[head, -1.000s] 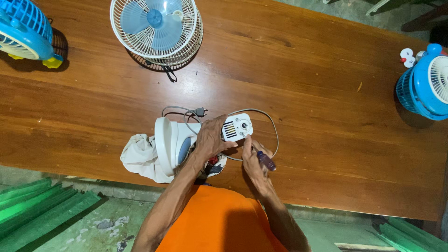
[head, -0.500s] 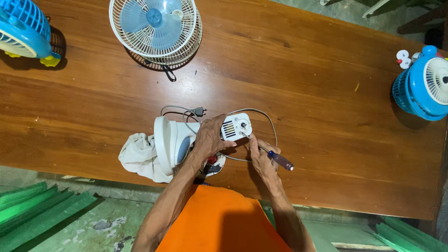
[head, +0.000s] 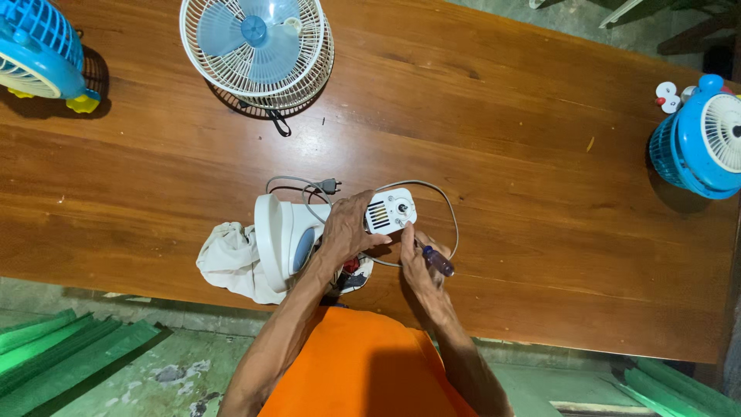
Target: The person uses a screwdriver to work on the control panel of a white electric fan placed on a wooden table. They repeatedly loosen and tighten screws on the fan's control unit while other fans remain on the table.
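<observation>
A white fan body (head: 309, 232) with a vented motor housing lies on its side near the close edge of the wooden table (head: 502, 154). The left hand (head: 347, 228) is clamped over its middle, fingers curled round the housing, whose white end with a small knob sticks out just beyond the fingertips. The right hand (head: 417, 262) sits just beside that end, fingers closed round a screwdriver (head: 434, 259) with a dark purple handle; its tip is hidden by the fingers. A grey cord (head: 436, 197) loops around past both hands, its black plug (head: 330, 185) lying just beyond the left hand. A crumpled white cloth (head: 228, 262) lies to the outside of the left forearm, against the fan's round base. Well beyond the hands stands a white fan grille with pale blue blades (head: 258, 46); two blue fans (head: 702, 139) sit at the far corners
</observation>
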